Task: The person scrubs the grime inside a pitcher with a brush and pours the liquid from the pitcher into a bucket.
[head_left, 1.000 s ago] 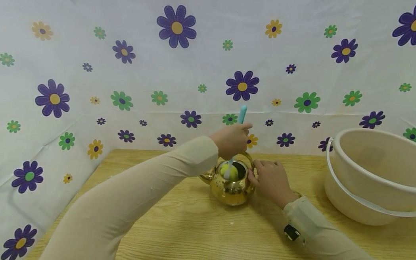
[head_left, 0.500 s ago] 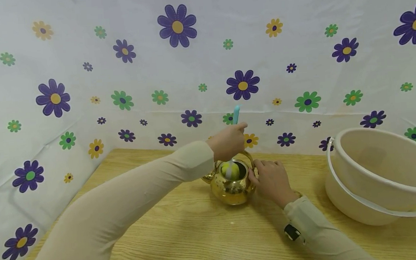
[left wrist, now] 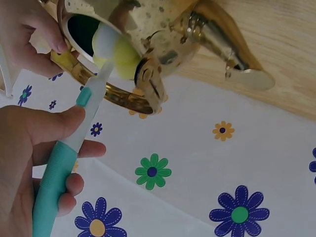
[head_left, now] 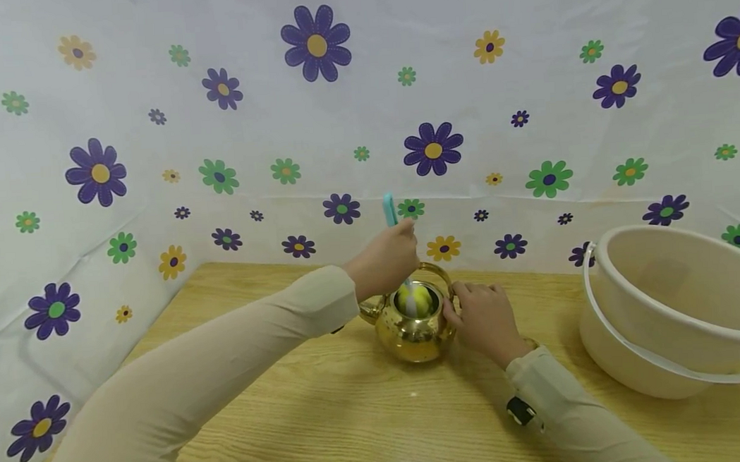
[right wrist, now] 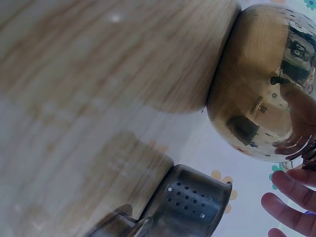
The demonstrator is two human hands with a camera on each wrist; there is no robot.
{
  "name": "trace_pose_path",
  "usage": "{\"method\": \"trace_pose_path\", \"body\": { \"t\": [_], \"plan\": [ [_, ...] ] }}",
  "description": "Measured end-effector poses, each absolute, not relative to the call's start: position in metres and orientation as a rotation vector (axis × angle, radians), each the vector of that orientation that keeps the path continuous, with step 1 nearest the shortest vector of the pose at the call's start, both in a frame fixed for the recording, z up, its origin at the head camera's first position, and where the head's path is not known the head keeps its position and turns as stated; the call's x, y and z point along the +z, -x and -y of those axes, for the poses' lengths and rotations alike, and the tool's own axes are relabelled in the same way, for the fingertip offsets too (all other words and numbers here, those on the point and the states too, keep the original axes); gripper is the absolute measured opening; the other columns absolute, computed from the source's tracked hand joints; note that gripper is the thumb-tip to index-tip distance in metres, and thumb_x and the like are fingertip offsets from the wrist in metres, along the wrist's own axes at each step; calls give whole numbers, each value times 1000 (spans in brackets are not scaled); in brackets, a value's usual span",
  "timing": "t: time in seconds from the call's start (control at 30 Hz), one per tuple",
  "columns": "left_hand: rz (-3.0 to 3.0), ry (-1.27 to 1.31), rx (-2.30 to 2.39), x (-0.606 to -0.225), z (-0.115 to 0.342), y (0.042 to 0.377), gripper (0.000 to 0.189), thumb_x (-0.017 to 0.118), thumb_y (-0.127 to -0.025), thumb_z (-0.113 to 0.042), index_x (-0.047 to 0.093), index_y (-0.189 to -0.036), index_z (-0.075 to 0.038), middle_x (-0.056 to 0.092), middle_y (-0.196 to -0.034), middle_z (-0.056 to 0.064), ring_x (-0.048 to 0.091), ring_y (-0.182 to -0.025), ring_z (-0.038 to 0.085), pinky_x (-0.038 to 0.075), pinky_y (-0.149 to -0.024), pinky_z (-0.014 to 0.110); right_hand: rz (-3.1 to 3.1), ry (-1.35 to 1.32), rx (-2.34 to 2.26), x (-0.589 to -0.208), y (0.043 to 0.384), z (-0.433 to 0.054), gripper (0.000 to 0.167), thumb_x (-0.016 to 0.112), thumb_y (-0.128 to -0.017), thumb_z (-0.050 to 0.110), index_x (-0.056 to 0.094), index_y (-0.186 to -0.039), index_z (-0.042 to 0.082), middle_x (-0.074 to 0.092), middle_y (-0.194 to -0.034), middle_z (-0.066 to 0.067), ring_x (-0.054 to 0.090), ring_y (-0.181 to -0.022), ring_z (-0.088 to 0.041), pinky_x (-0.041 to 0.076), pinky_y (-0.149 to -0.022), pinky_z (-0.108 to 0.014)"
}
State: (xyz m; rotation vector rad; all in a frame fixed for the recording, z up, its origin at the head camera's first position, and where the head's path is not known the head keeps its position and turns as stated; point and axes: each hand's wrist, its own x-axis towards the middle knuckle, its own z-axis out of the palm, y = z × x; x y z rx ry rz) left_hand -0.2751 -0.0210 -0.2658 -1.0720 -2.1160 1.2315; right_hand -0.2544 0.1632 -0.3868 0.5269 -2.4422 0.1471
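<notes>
A shiny gold teapot [head_left: 415, 338] stands lidless on the table, its spout toward the left. My left hand [head_left: 386, 260] grips the teal-and-white handle of a sponge brush [left wrist: 54, 177], thumb laid along the white part. The brush's yellow and white sponge head [head_left: 415, 300] sits in the teapot's round mouth, its lower part hidden inside. My right hand [head_left: 486, 323] holds the teapot at the right, thumb at the rim and fingers at the arched handle [left wrist: 79, 69]. Its fingers [right wrist: 291, 197] show only in part in the right wrist view.
A large cream bucket [head_left: 626, 357] with a white carrying handle stands on the wooden table [head_left: 331, 431] at the right. A perforated metal strainer cup [right wrist: 187, 202] appears in the right wrist view. Flower-patterned sheeting [head_left: 243, 126] hangs behind and along the left.
My left hand has moved left with the brush, whose upper end now leans left instead of right. The sponge stays in the teapot mouth. My right hand and the teapot hold about the same place.
</notes>
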Motion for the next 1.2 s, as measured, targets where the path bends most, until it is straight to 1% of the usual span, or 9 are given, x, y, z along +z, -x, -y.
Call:
{"method": "trace_pose_path", "body": {
  "t": [0.1,0.27,0.4,0.5,0.63,0.77,0.97,1.2],
  "plan": [
    [2126,1052,1187,-270,25,275,20,57,-89,-28,73,-94,-17,73,-94,0,63,-89,14,32,-93,31,2448,-526,154,-386,254,-163,18,58,-88,24,63,-88,7,65,-68,-4,60,-58,-22,46,-62,-40],
    [2212,1028,1059,-278,33,275,16,63,-85,-30,72,-91,-18,72,-90,-1,59,-82,14,32,-88,31,2442,-528,145,-386,255,-163,17,59,-88,24,64,-88,7,65,-67,-4,59,-57,-21,47,-62,-40],
    [2326,994,938,-282,39,273,19,65,-83,-34,70,-91,-17,68,-86,0,56,-84,16,31,-89,32,2435,-530,136,-387,256,-163,17,59,-88,24,63,-87,7,64,-66,-4,58,-55,-20,46,-61,-39],
    [2409,963,846,-285,43,272,23,63,-84,-38,70,-92,-17,67,-87,1,55,-88,18,32,-94,34,2433,-529,134,-387,256,-163,17,60,-87,24,63,-87,7,65,-66,-4,58,-55,-20,45,-60,-38],
    [2489,939,743,-290,50,273,26,62,-86,-38,69,-96,-15,67,-93,4,56,-94,22,33,-98,36,2434,-527,124,-388,256,-164,17,60,-87,24,64,-87,7,65,-66,-4,58,-55,-20,46,-60,-38],
    [2502,933,672,-294,56,273,25,62,-87,-36,69,-98,-15,67,-97,6,56,-98,24,33,-99,39,2442,-523,118,-387,256,-164,18,60,-87,25,64,-87,7,65,-67,-4,60,-56,-21,46,-61,-38],
    [2515,923,619,-297,61,277,30,61,-88,-42,70,-101,-16,68,-96,5,57,-97,23,34,-97,39,2453,-514,113,-388,256,-164,19,62,-86,25,63,-87,7,65,-67,-5,60,-58,-22,46,-61,-39],
    [2604,929,538,-294,64,280,32,63,-86,-44,70,-102,-17,68,-95,4,56,-93,22,33,-97,39,2447,-518,125,-389,256,-163,18,61,-87,24,63,-87,7,65,-68,-5,60,-58,-22,45,-60,-38]
  ]
}}
